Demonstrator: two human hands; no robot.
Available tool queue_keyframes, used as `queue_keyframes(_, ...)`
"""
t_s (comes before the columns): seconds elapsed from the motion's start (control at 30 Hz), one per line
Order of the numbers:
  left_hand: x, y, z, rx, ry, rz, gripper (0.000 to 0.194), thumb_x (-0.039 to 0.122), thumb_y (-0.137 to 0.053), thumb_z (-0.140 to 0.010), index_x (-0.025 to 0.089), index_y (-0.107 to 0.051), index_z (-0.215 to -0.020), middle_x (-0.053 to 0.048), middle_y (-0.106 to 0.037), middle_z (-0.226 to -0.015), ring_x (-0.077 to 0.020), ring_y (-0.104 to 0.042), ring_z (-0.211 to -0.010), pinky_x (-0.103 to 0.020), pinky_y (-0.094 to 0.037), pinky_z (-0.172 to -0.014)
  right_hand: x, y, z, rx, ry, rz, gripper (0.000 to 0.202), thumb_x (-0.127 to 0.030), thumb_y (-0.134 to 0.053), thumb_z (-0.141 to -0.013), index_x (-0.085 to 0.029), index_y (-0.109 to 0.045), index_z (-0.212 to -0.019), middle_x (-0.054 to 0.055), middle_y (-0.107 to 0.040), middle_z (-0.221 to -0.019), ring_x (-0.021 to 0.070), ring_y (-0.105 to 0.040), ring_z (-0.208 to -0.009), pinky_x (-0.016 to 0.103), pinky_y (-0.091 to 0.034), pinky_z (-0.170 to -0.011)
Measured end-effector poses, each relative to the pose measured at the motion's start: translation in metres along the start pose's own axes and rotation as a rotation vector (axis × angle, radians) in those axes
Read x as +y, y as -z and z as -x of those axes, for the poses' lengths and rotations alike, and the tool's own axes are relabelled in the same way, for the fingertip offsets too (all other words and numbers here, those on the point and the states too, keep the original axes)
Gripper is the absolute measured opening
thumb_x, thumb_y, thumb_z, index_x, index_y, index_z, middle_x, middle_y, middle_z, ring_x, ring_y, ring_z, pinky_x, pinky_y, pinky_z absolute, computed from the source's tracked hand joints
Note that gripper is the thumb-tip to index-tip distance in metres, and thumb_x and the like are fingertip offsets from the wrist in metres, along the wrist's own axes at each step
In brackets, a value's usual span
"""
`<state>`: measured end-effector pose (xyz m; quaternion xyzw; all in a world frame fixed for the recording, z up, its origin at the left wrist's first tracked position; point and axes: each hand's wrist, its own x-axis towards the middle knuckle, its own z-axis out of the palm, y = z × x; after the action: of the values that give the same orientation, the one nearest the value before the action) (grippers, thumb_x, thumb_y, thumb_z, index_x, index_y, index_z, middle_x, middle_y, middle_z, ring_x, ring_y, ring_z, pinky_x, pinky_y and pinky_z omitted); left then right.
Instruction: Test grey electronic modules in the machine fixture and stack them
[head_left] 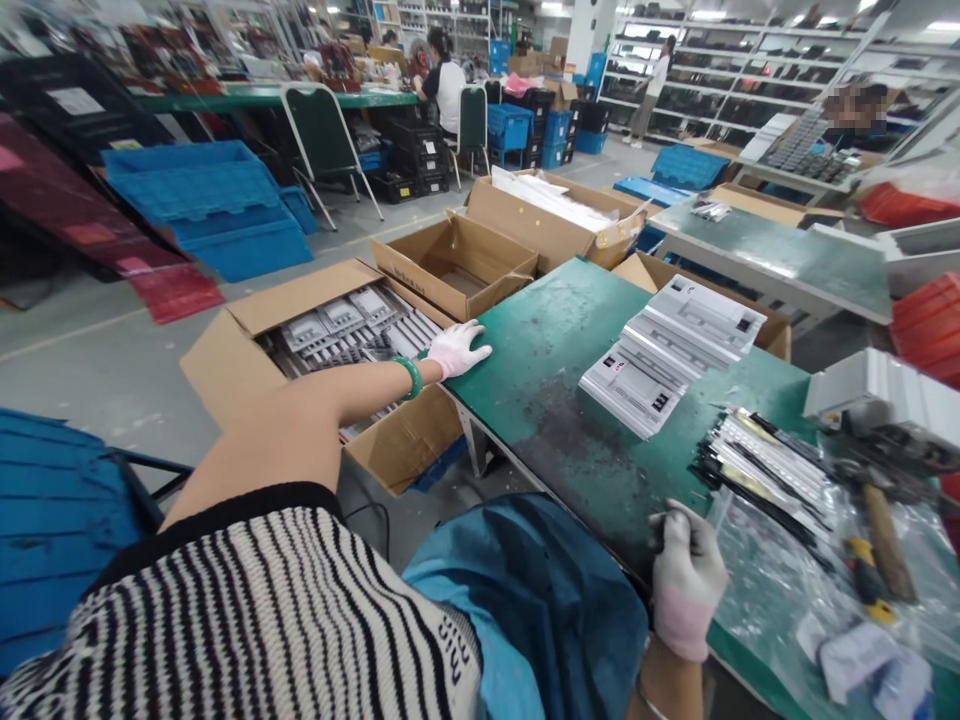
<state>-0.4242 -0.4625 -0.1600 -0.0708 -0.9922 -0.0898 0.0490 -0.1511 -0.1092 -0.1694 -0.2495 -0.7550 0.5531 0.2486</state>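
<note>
My left hand [459,349], in a white and pink glove, rests with fingers spread on the left corner of the green table [540,350]. It holds nothing. Beside it is an open cardboard box [281,300] full of grey-white metal parts [341,318]. My right hand [686,580], gloved too, is curled at the table's near edge; what its fingers hold, if anything, is too small to name. Silvery printed panels [667,350] lie side by side on the table. To the right of them is a bundle of metal strips and black cables [772,465].
A hammer [885,530], a yellow-black handled tool [866,580], plastic bags and a white housing [885,400] crowd the table's right side. Behind stand an empty cardboard box [457,265] and blue crates [202,200]. People are in the background.
</note>
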Motion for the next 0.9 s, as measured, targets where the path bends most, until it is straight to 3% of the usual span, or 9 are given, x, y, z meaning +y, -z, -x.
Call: queue_keyframes(0.9,-0.0004,0.0003,0.0001,-0.022,-0.001,0.010,0.064,0.062,-0.041,-0.090,0.025,-0.051,-0.140,-0.002,-0.044,-0.154,-0.0259,-0.042,-0.138,-0.037,-0.030,-0.117,0.0020,0.0016,-0.0006,-0.012,0.013,0.024,0.048,-0.059,-0.058,-0.086,-0.014,-0.068,-0.099,0.003,-0.066,-0.072,0.0128,-0.052,-0.059,0.027,-0.043,-0.061)
